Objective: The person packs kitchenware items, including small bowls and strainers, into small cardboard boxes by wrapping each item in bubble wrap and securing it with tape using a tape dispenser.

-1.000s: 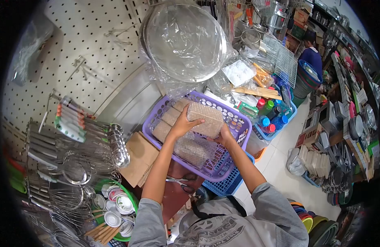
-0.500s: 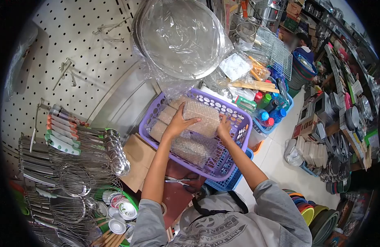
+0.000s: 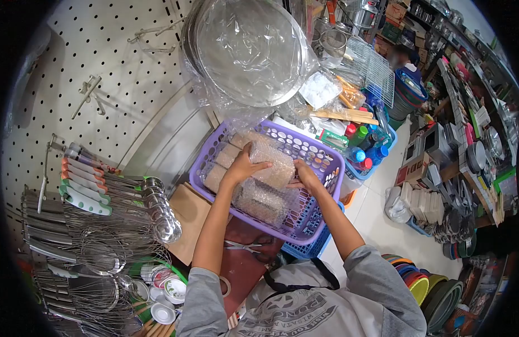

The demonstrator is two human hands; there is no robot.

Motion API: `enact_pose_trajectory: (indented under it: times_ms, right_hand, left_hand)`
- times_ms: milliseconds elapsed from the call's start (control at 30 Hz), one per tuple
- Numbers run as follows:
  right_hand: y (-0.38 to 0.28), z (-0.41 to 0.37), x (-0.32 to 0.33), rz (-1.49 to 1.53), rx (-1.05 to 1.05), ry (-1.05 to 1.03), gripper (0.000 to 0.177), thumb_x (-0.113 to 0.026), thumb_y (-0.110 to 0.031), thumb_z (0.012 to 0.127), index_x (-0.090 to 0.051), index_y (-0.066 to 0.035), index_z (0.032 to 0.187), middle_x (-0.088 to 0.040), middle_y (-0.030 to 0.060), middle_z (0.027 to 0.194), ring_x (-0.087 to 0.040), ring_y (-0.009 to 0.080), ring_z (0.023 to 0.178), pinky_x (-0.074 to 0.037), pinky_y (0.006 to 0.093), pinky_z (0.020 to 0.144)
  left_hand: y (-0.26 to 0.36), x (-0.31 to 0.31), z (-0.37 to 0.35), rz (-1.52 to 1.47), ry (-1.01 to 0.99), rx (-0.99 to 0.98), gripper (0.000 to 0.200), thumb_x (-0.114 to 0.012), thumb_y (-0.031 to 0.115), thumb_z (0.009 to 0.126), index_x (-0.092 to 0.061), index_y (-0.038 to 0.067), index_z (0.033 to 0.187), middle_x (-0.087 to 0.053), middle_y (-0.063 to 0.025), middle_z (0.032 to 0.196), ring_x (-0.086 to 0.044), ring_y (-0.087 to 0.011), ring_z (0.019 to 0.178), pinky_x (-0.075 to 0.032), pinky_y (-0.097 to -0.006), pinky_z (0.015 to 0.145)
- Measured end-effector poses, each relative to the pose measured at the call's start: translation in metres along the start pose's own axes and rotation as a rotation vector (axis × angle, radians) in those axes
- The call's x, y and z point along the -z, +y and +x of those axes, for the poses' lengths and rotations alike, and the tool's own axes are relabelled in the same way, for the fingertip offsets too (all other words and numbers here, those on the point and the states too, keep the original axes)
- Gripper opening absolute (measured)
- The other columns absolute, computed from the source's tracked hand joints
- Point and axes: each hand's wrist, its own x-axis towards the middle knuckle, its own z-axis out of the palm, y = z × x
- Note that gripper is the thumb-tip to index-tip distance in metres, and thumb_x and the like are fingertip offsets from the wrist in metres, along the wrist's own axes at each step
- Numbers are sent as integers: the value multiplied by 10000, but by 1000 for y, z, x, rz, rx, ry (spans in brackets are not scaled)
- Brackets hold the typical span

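- Pegboard wall (image 3: 116, 84) at far left, with hanging whisks (image 3: 96, 247) below.
- Right of these, reddish surface (image 3: 242, 275) bearing scissors (image 3: 242, 246), near purple basket (image 3: 339, 173).
- Left hand (image 3: 241, 169): grip closed over upper bubble-wrapped package (image 3: 276, 163), thumb across top. Could slip there, judging by slick wrap; could also tip against uneven lower wrapped packages (image 3: 262, 203) if lowered off level.
- Upper bubble-wrapped package: within purple basket, above others. Long axis running roughly hand to hand, one end toward upper left, other toward lower right, nearly along basket's long side; no front distinguishable.
- Right hand (image 3: 308, 178): grip closed at right end of package; underside hidden, firmness impossible to tell.
- Farther right, coloured bottles (image 3: 377, 154), tiled floor (image 3: 360, 230), crowded shelves (image 3: 467, 126).
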Motion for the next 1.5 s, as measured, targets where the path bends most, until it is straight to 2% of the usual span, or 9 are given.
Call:
enact_pose_trajectory:
  times_ms: [233,433,533,633,833,967,1133,1333,1500]
  right_hand:
    - [-39,-46,-8,112,51,-109,861,-591,-606,890,-296,-34,1462,-545,263,1247,-669,380,989,-621,398,822]
    - [-59,-58,7,-597,40,-207,1062,-805,-505,749,-245,-5,1500,-540,219,1278,-552,288,1204,-559,378,872]
    - [-32,-40,22,-839,437,-192,1111,-865,-473,667,-299,51,1466,-603,215,1210,-574,291,1178,-521,382,891]
    - [-22,-34,27,-1034,701,-145,1125,-882,-497,617,-351,85,1421,-663,245,1106,-643,352,1067,-505,422,924]
    - [-55,-71,6,-1289,266,-148,1285,-843,-646,539,-312,95,1444,-643,339,1107,-641,452,1049,-512,449,937]
    - [-49,-73,8,-1325,343,-103,1262,-833,-653,534,-343,83,1435,-669,321,1038,-663,456,974,-532,467,881]
    - [-53,-83,17,-1348,350,-94,1155,-839,-613,538,-430,80,1366,-678,303,1014,-671,445,943,-541,459,853]
    - [-47,-82,17,-1417,318,-126,959,-833,-604,543,-572,58,1185,-697,263,961,-679,415,923,-534,465,851]
    - [-40,-78,18,-1391,363,-112,909,-818,-615,550,-600,53,1126,-697,270,936,-681,416,916,-529,479,829]
  left_hand:
    - [16,10,2,-32,-53,63,1191,-874,504,681,-251,-144,1463,-444,-303,1438,-445,-352,1354,-359,-384,1126]
    - [-10,-1,20,11,-68,30,1033,-849,474,740,-348,-107,1433,-509,-240,1393,-504,-307,1289,-406,-363,1082]
    - [-27,-11,35,-58,-168,13,904,-834,465,767,-449,-60,1393,-582,-188,1316,-565,-249,1195,-451,-338,1022]
    - [-23,-14,34,-138,-271,66,1168,-855,616,640,-388,-139,1399,-569,-279,1314,-559,-324,1235,-466,-371,1020]
    - [8,-9,20,-19,-320,193,1097,-815,675,644,-497,-112,1341,-560,-300,1321,-578,-350,1218,-465,-364,1024]
    - [20,-16,11,264,-178,247,1355,-769,771,592,-280,-185,1418,-485,-391,1350,-541,-425,1257,-467,-370,1028]
    - [23,-27,11,222,-217,348,1585,-771,798,548,26,-266,1411,-420,-433,1381,-483,-444,1312,-436,-373,1066]
    - [4,-35,8,197,-251,297,1484,-757,803,556,-174,-271,1398,-455,-419,1360,-512,-425,1292,-430,-376,1073]
    - [0,-31,4,296,-255,248,1195,-698,813,626,-481,-126,1333,-572,-348,1279,-582,-383,1222,-471,-391,1012]
